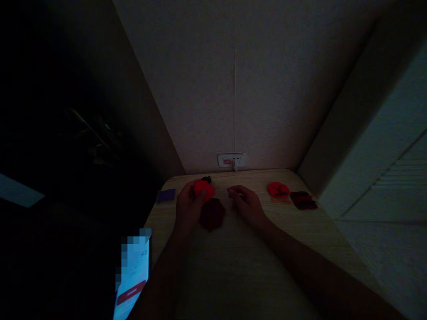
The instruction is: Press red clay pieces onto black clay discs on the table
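Note:
My left hand (187,205) grips a bright red round flat piece (206,189), its thumb lying across the front. Just below that piece, a dark red many-sided flat piece (212,215) lies on the wooden table. To the right, my right hand (247,205) is closed, with thumb and fingertips pinched together. Whatever sits in that pinch is too small and dark to make out. Behind the left hand's fingers rests a small black object (206,179), partly hidden.
On the table's (233,271) right lie another red round piece (278,190) with dark marks and a dark red flat item (303,200). A purple square (166,195) is at the left edge. A lit phone screen (133,271) glows lower left. The wall socket (231,160) holds a plug.

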The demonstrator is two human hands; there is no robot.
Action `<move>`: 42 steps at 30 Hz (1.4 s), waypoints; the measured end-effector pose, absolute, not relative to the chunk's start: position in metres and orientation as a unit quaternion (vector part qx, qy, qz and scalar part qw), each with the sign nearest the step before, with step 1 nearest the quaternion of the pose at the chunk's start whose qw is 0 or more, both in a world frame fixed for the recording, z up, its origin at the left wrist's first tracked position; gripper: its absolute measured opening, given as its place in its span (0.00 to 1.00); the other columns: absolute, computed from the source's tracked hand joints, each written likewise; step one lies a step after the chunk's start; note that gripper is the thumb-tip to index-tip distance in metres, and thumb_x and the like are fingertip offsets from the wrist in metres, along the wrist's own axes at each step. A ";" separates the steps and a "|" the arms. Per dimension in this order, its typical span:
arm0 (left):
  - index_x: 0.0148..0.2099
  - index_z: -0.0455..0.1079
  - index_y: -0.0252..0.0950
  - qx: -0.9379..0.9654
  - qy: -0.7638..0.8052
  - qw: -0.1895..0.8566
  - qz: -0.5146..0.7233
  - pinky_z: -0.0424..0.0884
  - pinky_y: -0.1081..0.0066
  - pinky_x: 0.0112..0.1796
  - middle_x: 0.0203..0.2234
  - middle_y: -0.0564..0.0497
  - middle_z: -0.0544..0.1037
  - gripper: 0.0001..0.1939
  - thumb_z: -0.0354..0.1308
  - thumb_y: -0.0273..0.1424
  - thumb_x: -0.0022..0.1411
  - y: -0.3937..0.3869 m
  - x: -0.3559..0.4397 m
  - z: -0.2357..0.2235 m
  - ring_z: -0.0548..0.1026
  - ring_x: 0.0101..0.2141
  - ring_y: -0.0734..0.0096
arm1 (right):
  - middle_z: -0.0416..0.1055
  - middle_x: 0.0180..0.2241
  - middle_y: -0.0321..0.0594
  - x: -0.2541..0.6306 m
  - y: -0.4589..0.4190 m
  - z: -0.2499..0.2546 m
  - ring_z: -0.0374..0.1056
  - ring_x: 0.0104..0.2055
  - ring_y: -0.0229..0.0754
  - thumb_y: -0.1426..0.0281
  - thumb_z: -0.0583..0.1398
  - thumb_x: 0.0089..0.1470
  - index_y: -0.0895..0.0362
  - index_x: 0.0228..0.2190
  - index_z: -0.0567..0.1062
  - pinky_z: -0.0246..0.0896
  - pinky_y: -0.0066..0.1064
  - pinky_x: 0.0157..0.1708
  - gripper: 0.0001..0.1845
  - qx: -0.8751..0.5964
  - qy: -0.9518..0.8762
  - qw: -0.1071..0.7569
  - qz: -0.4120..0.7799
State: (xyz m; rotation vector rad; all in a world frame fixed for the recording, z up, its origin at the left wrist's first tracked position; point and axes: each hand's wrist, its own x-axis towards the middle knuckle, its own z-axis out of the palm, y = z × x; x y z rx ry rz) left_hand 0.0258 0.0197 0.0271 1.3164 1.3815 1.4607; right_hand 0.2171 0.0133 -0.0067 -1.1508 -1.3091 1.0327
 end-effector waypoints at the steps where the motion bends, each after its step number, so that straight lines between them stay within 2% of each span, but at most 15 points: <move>1: 0.48 0.73 0.34 0.516 0.507 0.394 0.567 0.74 0.61 0.49 0.45 0.43 0.82 0.19 0.64 0.36 0.55 0.020 0.034 0.032 0.80 0.46 0.58 | 0.77 0.32 0.40 0.218 0.014 -0.005 0.68 0.23 0.38 0.51 0.61 0.58 0.55 0.38 0.78 0.60 0.28 0.21 0.20 -0.469 -0.539 0.542 0.442; 5: 0.50 0.73 0.34 0.525 0.460 0.459 0.549 0.74 0.62 0.49 0.47 0.42 0.82 0.21 0.66 0.36 0.55 0.023 0.059 0.037 0.80 0.47 0.59 | 0.76 0.26 0.38 0.222 0.016 0.000 0.67 0.22 0.37 0.51 0.64 0.56 0.56 0.40 0.80 0.59 0.27 0.20 0.21 -0.433 -0.525 0.559 0.474; 10: 0.52 0.74 0.34 0.513 0.456 0.476 0.550 0.74 0.63 0.50 0.48 0.42 0.82 0.22 0.67 0.36 0.56 0.019 0.064 0.020 0.80 0.47 0.60 | 0.78 0.25 0.39 0.226 0.016 0.000 0.71 0.24 0.40 0.53 0.71 0.46 0.56 0.31 0.82 0.65 0.29 0.24 0.20 -0.447 -0.525 0.540 0.482; 12: 0.50 0.75 0.35 0.511 0.464 0.477 0.544 0.74 0.65 0.47 0.44 0.44 0.83 0.21 0.68 0.36 0.55 0.016 0.064 0.016 0.80 0.44 0.61 | 0.78 0.24 0.39 0.227 0.016 -0.002 0.72 0.24 0.40 0.52 0.71 0.45 0.56 0.29 0.81 0.65 0.29 0.24 0.20 -0.449 -0.526 0.528 0.492; 15: 0.45 0.77 0.35 0.520 0.481 0.483 0.514 0.75 0.68 0.39 0.37 0.47 0.83 0.17 0.68 0.38 0.56 0.013 0.064 0.014 0.80 0.36 0.64 | 0.78 0.23 0.39 0.226 0.017 -0.005 0.72 0.23 0.40 0.52 0.72 0.45 0.56 0.29 0.80 0.66 0.29 0.24 0.20 -0.447 -0.524 0.515 0.511; 18: 0.44 0.78 0.35 0.535 0.479 0.482 0.503 0.74 0.69 0.37 0.36 0.48 0.83 0.15 0.66 0.38 0.58 0.012 0.063 0.013 0.79 0.36 0.64 | 0.78 0.23 0.38 0.226 0.019 -0.008 0.71 0.23 0.39 0.52 0.72 0.44 0.56 0.29 0.80 0.66 0.29 0.24 0.20 -0.454 -0.525 0.512 0.506; 22: 0.43 0.79 0.36 0.563 0.477 0.459 0.495 0.74 0.68 0.39 0.36 0.49 0.83 0.12 0.65 0.36 0.58 0.013 0.062 0.011 0.79 0.37 0.64 | 0.80 0.26 0.39 0.228 0.018 -0.007 0.73 0.25 0.41 0.51 0.71 0.45 0.55 0.30 0.81 0.67 0.30 0.26 0.21 -0.462 -0.542 0.504 0.489; 28: 0.40 0.78 0.36 0.565 0.514 0.411 0.497 0.72 0.70 0.34 0.31 0.50 0.81 0.09 0.64 0.35 0.59 0.009 0.065 0.016 0.77 0.32 0.66 | 0.81 0.28 0.41 0.229 0.014 -0.004 0.74 0.28 0.43 0.53 0.70 0.48 0.55 0.30 0.82 0.69 0.33 0.30 0.18 -0.473 -0.579 0.501 0.436; 33: 0.41 0.78 0.35 0.551 0.522 0.401 0.513 0.73 0.70 0.34 0.33 0.48 0.82 0.11 0.64 0.36 0.59 0.009 0.066 0.019 0.78 0.33 0.65 | 0.81 0.30 0.42 0.225 0.011 -0.003 0.75 0.31 0.45 0.54 0.68 0.51 0.55 0.30 0.82 0.71 0.34 0.34 0.16 -0.477 -0.587 0.523 0.392; 42: 0.43 0.77 0.35 0.543 0.512 0.411 0.523 0.74 0.68 0.38 0.34 0.48 0.83 0.12 0.65 0.37 0.59 0.012 0.063 0.013 0.79 0.35 0.64 | 0.78 0.26 0.40 0.223 0.011 -0.005 0.73 0.28 0.42 0.54 0.67 0.53 0.56 0.31 0.81 0.68 0.32 0.29 0.17 -0.473 -0.552 0.540 0.424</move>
